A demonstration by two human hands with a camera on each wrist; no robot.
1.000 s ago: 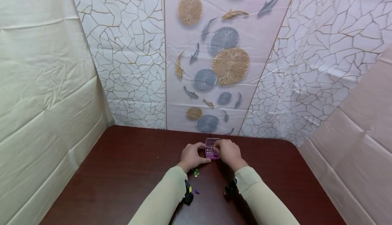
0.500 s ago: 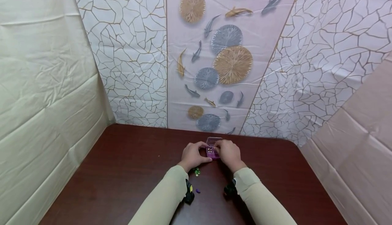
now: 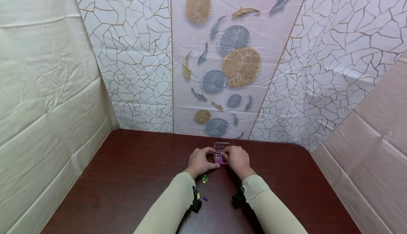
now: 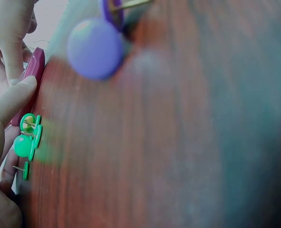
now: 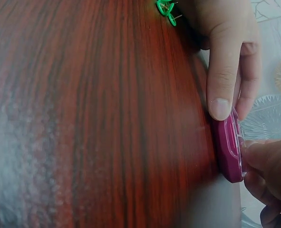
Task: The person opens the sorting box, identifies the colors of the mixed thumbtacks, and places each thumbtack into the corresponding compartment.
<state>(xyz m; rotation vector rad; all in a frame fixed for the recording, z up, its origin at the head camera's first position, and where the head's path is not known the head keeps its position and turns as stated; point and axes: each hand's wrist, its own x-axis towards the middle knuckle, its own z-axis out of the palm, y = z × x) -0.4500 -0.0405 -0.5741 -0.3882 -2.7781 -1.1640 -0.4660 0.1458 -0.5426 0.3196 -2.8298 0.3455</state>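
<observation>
A small magenta plastic case lies on the table, its clear lid raised at the back. Several gold-looking thumbtacks sit in its left compartments. My left hand grips the case from the left, thumb on the near side. From the right, my right hand reaches over the case with thumb and forefinger pinched at what seems a thumbtack, mostly hidden by the fingers. Green thumbtacks lie by the left wrist. Purple thumbtacks rest closer to me, blurred in the left wrist view.
The dark reddish wooden table reaches back to a patterned cloth wall. Plain cloth hangs at the sides. Black wrist cameras are strapped under both sleeves.
Both hands keep almost the same place at the case. Only the head view has shifted slightly, and the right fingertips remain over the compartments.
</observation>
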